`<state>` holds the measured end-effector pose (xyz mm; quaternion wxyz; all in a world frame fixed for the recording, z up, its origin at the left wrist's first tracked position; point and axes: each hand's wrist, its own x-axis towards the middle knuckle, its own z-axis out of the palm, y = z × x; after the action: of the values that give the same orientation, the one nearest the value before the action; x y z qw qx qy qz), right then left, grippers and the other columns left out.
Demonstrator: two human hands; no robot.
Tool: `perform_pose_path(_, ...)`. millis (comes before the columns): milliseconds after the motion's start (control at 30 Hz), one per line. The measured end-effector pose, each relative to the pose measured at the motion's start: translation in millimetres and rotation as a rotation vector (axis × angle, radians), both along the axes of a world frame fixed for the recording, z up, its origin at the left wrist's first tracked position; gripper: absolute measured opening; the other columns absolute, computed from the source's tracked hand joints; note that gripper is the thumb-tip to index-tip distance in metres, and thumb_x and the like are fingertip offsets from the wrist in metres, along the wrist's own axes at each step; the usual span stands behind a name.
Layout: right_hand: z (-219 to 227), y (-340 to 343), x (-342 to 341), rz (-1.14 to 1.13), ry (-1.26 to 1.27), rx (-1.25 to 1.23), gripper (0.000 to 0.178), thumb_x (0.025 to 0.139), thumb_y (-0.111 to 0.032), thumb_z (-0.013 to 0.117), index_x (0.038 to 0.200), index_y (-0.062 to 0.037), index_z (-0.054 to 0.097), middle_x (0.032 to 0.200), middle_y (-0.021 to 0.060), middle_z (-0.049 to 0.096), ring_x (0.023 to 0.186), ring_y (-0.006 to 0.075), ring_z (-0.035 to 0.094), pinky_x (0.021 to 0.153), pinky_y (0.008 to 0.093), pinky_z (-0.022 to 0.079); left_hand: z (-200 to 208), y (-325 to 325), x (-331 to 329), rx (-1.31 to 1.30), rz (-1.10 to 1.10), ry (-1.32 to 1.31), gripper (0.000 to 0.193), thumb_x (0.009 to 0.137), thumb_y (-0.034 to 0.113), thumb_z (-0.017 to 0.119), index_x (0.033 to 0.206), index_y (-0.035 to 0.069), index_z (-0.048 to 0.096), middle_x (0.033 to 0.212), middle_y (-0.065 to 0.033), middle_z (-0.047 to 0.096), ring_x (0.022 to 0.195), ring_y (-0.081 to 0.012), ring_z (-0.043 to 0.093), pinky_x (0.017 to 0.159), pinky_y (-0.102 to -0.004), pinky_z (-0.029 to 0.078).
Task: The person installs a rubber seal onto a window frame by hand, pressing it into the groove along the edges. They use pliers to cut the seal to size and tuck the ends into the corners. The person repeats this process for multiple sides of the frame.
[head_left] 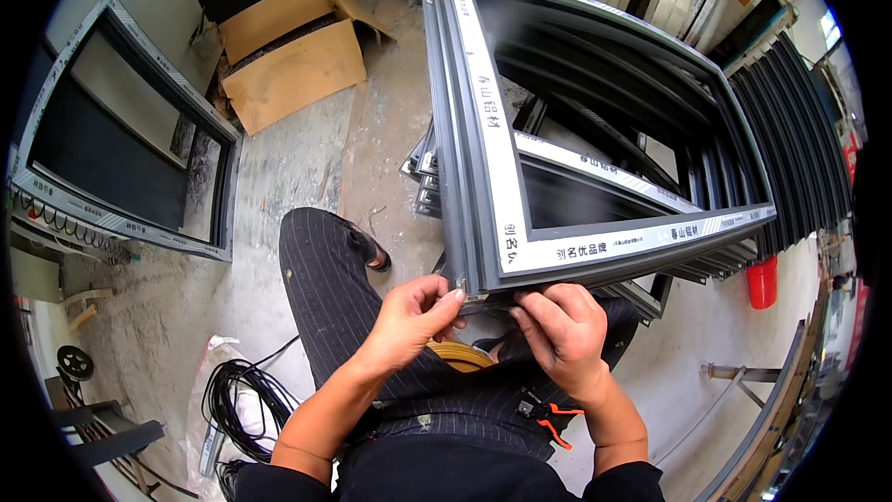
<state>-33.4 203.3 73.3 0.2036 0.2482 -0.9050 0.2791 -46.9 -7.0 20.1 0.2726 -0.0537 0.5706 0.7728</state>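
Observation:
A stack of dark grey aluminium window frames (548, 260), faced with white printed protective film, stands tilted in front of my knees. At its near lower corner my left hand (413, 316) is closed, with its thumb pressed by the frame's edge; what lies under its fingers is hidden. My right hand (567, 325) is closed in a pinch just to the right, under the same edge. A thin black strip (495, 303) shows between the two hands and runs into the right fingers. Orange-handled cutters (555, 423) lie at my lap, below the right hand.
A coil of black strip (246, 400) lies on the floor at left. Another frame (139, 228) leans at far left, near an open cardboard box (302, 84). More dark profiles (790, 139) and a red bucket (762, 284) stand at right. Something round and yellow (462, 353) sits between my legs.

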Motion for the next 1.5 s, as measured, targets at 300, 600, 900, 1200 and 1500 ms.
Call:
perform_pose_path(300,-9.7,10.0,0.8,0.001,-0.019,0.104,0.027,0.068,-0.004,0.077,0.094,-0.0072,0.067,0.083,0.0051,0.06,0.068,0.0247,0.058,0.059,0.0336,0.048,-4.2,-3.2,5.6,-0.033,0.066,-0.013,0.03,0.098,0.028,0.056,0.085,0.002,0.06,0.068,-0.0004,0.059,0.061,-0.0066,0.055,0.056,-0.0219,0.042)
perform_pose_path(600,-24.9,0.9,-5.3,0.171,0.109,0.191,0.033,0.069,-0.009,0.066,0.102,-0.0097,0.07,0.099,0.0032,0.066,0.079,0.0186,0.062,0.062,0.0279,0.051,22.9,0.7,-9.7,-0.719,0.091,0.594,0.025,0.089,0.021,0.065,0.076,0.0,0.058,0.063,-0.0084,0.051,0.056,-0.0176,0.05,0.053,-0.0322,0.039)
perform_pose_path(900,-25.8,-5.4,-8.8,0.155,0.063,0.112,0.024,0.071,-0.007,0.068,0.095,-0.0072,0.071,0.092,0.0035,0.064,0.077,0.019,0.062,0.061,0.0279,0.051,16.2,7.8,-13.7,-0.742,0.158,0.661,0.025,0.088,0.014,0.063,0.071,0.0,0.052,0.062,-0.0088,0.045,0.055,-0.0202,0.044,0.052,-0.0339,0.036)
perform_pose_path(1200,-26.1,-5.4,-12.0,0.124,0.077,0.155,0.028,0.07,-0.009,0.068,0.097,-0.009,0.07,0.092,0.0032,0.065,0.071,0.0174,0.062,0.055,0.027,0.05,10.7,7.2,-14.9,-0.65,0.153,0.584,0.027,0.093,0.019,0.061,0.073,0.001,0.053,0.062,-0.0046,0.046,0.057,-0.0147,0.044,0.052,-0.0311,0.036)
perform_pose_path(1500,-24.5,-4.6,-10.4,0.158,0.112,0.189,0.036,0.06,-0.007,0.068,0.096,-0.0086,0.07,0.091,0.0054,0.065,0.074,0.022,0.064,0.058,0.0301,0.052,-7.6,-1.0,-3.5,-0.058,0.105,0.089,0.03,0.1,0.03,0.054,0.085,0.005,0.058,0.068,0.0043,0.05,0.058,-0.0045,0.044,0.052,-0.0213,0.036)
